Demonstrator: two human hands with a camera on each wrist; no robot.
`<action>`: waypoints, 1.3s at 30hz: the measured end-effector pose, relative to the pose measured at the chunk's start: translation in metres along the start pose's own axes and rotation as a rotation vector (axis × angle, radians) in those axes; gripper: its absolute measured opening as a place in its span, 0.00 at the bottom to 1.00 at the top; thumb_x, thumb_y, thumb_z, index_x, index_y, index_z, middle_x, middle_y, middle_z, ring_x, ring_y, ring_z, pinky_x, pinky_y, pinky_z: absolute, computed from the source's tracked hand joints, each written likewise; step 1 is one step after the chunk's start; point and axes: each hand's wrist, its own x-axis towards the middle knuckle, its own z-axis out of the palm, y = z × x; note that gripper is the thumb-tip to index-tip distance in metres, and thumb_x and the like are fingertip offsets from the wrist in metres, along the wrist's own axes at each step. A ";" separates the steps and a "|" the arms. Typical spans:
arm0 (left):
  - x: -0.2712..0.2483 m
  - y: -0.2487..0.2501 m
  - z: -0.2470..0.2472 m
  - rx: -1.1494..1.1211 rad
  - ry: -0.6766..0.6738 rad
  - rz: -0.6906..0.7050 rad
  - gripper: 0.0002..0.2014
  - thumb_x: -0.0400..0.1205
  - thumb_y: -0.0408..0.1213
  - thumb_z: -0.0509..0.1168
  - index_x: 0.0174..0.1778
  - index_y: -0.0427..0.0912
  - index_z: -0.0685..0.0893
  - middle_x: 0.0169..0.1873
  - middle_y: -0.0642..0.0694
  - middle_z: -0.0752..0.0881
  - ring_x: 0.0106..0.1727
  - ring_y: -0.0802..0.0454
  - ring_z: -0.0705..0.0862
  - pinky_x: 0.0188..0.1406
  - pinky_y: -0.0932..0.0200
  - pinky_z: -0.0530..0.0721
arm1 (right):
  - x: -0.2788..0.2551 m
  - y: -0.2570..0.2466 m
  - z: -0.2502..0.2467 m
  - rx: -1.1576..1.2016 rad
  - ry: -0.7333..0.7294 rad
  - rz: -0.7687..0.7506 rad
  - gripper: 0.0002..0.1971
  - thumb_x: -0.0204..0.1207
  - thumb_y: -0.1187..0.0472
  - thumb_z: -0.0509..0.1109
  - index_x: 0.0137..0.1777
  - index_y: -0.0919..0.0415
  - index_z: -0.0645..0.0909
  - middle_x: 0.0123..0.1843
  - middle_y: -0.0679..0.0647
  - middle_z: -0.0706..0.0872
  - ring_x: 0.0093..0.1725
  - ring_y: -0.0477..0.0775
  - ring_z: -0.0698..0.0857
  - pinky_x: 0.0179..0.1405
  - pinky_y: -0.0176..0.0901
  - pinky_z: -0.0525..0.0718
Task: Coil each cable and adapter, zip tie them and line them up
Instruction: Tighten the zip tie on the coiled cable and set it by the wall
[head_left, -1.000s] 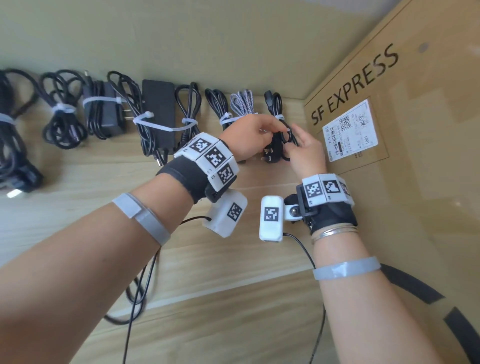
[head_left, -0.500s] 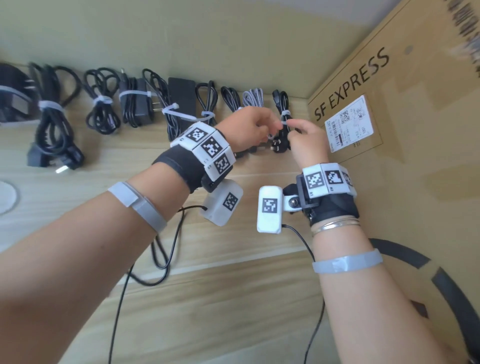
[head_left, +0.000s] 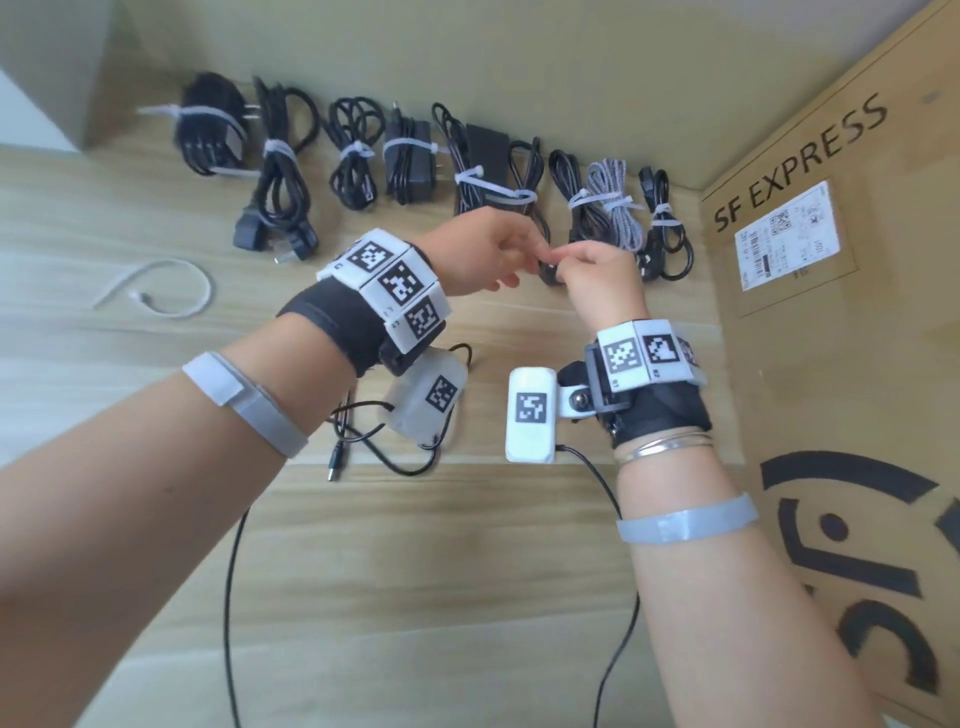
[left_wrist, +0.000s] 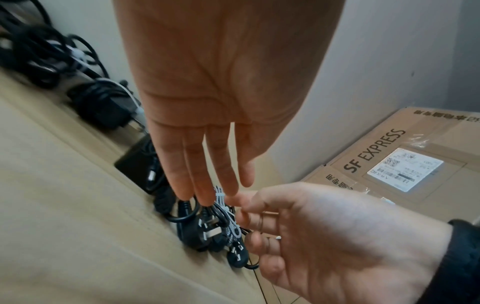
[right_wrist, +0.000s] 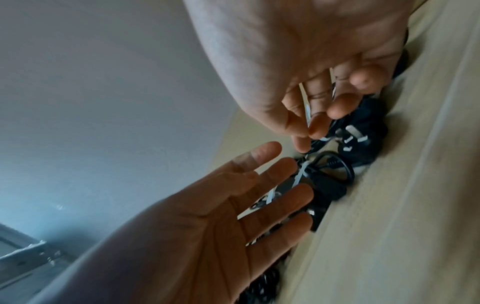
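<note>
Left hand: we see the left hand (head_left: 480, 254) raised above the wooden floor (head_left: 363, 571), its fingers (left_wrist: 207, 174) straight and relaxed, gripping nothing.
Right hand: the right hand (head_left: 597, 280) sits just beside it with fingers curled, and in the right wrist view we catch a thin white strip (right_wrist: 306, 107) pinched between fingertips (a zip tie tail, by the look of it).
Bundles: the row of tied cable bundles (head_left: 467, 171) lies along the wall, beyond both hands.
Nearest bundle: the black cable with a plug (head_left: 667, 228) is the row's last item, next to the right hand and just beside the cardboard box (head_left: 857, 364).
Braided cable: the grey braided cable (head_left: 615, 208) lies directly behind our fingertips, tied in white.
Contact: neither hand touches the row in the head view.
Spare tie: a loose white zip tie (head_left: 156, 291) curls on the floor, well apart to the left.
Loose lead: a thin black lead with a barrel plug (head_left: 363, 441) trails under the left wrist.
</note>
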 end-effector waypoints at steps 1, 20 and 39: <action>-0.007 -0.004 -0.003 -0.010 0.008 -0.014 0.12 0.84 0.30 0.53 0.55 0.43 0.81 0.48 0.51 0.83 0.49 0.53 0.84 0.55 0.53 0.85 | -0.005 -0.002 0.006 -0.003 -0.016 -0.002 0.13 0.77 0.67 0.60 0.44 0.49 0.83 0.41 0.50 0.85 0.42 0.48 0.79 0.43 0.38 0.75; -0.096 -0.087 -0.043 0.058 0.089 -0.273 0.05 0.81 0.30 0.59 0.48 0.42 0.78 0.46 0.44 0.83 0.44 0.47 0.85 0.50 0.53 0.87 | -0.067 -0.034 0.121 -0.238 -0.474 -0.132 0.18 0.71 0.64 0.74 0.59 0.49 0.82 0.39 0.44 0.82 0.49 0.52 0.83 0.51 0.42 0.79; -0.100 -0.111 -0.038 0.358 -0.246 -0.321 0.20 0.78 0.40 0.68 0.65 0.42 0.76 0.55 0.49 0.82 0.50 0.53 0.78 0.42 0.64 0.76 | -0.051 -0.020 0.128 -0.526 -0.308 -0.298 0.07 0.80 0.63 0.65 0.46 0.50 0.79 0.52 0.51 0.81 0.59 0.59 0.75 0.58 0.44 0.70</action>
